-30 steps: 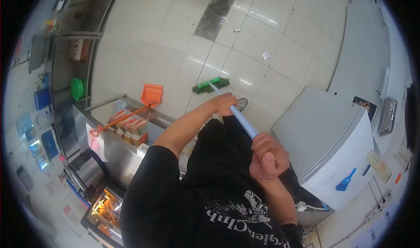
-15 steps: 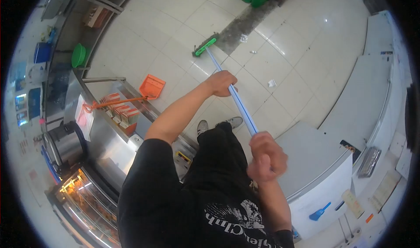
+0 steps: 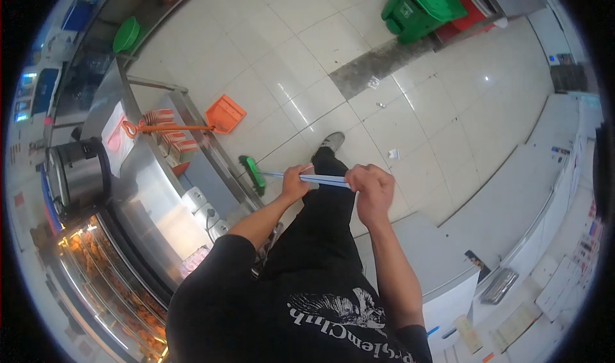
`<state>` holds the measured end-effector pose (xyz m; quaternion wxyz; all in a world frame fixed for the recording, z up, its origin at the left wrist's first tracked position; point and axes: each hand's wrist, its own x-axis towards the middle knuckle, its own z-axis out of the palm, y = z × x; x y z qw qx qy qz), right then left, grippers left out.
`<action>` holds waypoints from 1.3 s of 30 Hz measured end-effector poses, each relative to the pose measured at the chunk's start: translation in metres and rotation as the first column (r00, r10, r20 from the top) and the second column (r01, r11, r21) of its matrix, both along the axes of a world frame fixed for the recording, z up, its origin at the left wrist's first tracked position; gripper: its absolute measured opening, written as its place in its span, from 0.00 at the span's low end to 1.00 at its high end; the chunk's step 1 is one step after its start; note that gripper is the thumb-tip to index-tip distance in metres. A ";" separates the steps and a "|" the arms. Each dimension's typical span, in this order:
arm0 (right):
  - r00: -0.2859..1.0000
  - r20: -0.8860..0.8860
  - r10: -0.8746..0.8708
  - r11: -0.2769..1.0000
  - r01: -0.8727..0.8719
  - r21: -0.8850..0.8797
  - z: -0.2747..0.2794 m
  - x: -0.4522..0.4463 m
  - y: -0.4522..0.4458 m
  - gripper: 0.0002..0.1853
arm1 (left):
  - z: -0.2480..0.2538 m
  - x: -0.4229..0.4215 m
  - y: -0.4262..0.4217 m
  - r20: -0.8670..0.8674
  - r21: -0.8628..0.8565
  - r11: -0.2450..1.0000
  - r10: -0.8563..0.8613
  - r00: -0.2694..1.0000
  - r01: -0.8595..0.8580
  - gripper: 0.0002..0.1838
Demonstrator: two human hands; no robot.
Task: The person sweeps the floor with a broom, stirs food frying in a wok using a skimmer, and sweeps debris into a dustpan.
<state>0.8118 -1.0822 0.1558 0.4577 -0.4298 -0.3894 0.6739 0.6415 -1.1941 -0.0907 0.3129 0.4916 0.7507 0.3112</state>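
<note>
Both my hands grip a broom point(image 3: 325, 180) with a pale blue handle and a green head. My left hand point(image 3: 296, 183) is wrapped round the handle nearer the head. At the handle's top end is my right hand point(image 3: 371, 187), closed in a fist. The green broom head point(image 3: 255, 174), with dark bristles, rests on the floor at the left, close to the foot of the metal counter. Beyond it lies an orange dustpan point(image 3: 225, 114), its long orange handle leaning over the counter.
A steel counter point(image 3: 150, 203) with striped boxes point(image 3: 174, 132) and a lit food cabinet point(image 3: 102, 280) runs along my left. Grey-topped units point(image 3: 506, 177) line the right. A green bin point(image 3: 423, 10) stands ahead. Paper scraps point(image 3: 394, 153) lie on the tiles.
The broom has swung from straight ahead to the left, its head now near the counter. Both hands moved with it, and the view has shifted. One shoe stepped forward.
</note>
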 end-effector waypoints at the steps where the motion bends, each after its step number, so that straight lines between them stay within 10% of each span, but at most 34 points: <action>1: 0.995 0.070 0.073 0.997 -0.072 -0.012 -0.016 -0.011 0.013 0.16 | -0.024 -0.004 0.007 0.032 0.045 0.997 0.060 0.998 -0.062 0.09; 6: 0.976 0.175 0.128 0.960 -0.167 0.227 -0.013 -0.063 0.139 0.17 | -0.067 -0.010 0.138 -0.110 0.194 0.921 0.362 0.926 -0.337 0.07; 12: 0.916 0.147 0.374 0.753 -0.392 0.528 0.031 -0.126 0.315 0.15 | -0.015 -0.051 0.367 0.179 0.301 0.804 0.481 0.858 -0.513 0.07; 14: 0.885 0.226 0.406 0.672 -0.457 0.583 0.049 -0.142 0.351 0.16 | -0.030 -0.060 0.436 0.102 0.568 0.665 0.527 0.844 -0.485 0.12; 17: 0.831 0.370 0.416 0.540 -0.553 0.635 0.051 -0.151 0.391 0.18 | 0.006 -0.076 0.502 0.270 0.315 0.772 0.484 0.832 -0.551 0.18; 21: 0.821 0.438 0.367 0.499 -0.571 0.652 0.083 -0.144 0.436 0.18 | 0.022 -0.073 0.564 0.366 0.419 0.723 0.419 0.831 -0.549 0.20; 24: 0.939 0.285 0.192 0.730 -0.331 0.598 0.136 -0.109 0.433 0.16 | 0.102 -0.050 0.551 0.225 0.454 0.782 0.363 0.904 -0.427 0.20; 31: 0.992 0.066 0.112 0.797 -0.129 0.589 0.226 -0.014 0.350 0.19 | 0.184 0.028 0.444 0.263 0.338 0.938 -0.169 0.950 0.074 0.22; 34: 0.997 0.081 -0.018 0.830 -0.030 0.557 0.237 0.010 0.288 0.22 | 0.195 0.059 0.396 0.372 0.248 0.894 -0.442 0.816 0.372 0.21; 39: 0.953 0.243 -0.179 0.813 0.005 0.582 0.246 -0.010 0.197 0.22 | 0.193 0.093 0.323 0.531 0.437 0.487 -0.818 0.219 0.756 0.16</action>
